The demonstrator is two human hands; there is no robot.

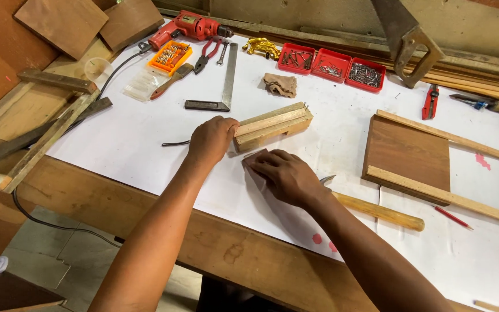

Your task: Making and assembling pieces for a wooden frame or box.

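Note:
My left hand (pixel 211 138) grips the near end of a small bundle of pale wooden strips (pixel 272 123) lying on the white sheet. Thin nails stick out of the bundle's far end. My right hand (pixel 282 175) lies flat just below the bundle, fingers pressing a small piece of brownish sandpaper (pixel 253 155) onto the sheet. A hammer with a wooden handle (pixel 379 212) lies under my right wrist, its metal head mostly hidden.
A framed wooden panel (pixel 408 157) lies at the right, with a red pencil (pixel 453 218) near it. At the back are a red drill (pixel 189 28), a steel square (pixel 225 78), pliers (pixel 206 56), red trays of nails (pixel 331 65), a handsaw (pixel 404 36) and a cloth (pixel 280 85).

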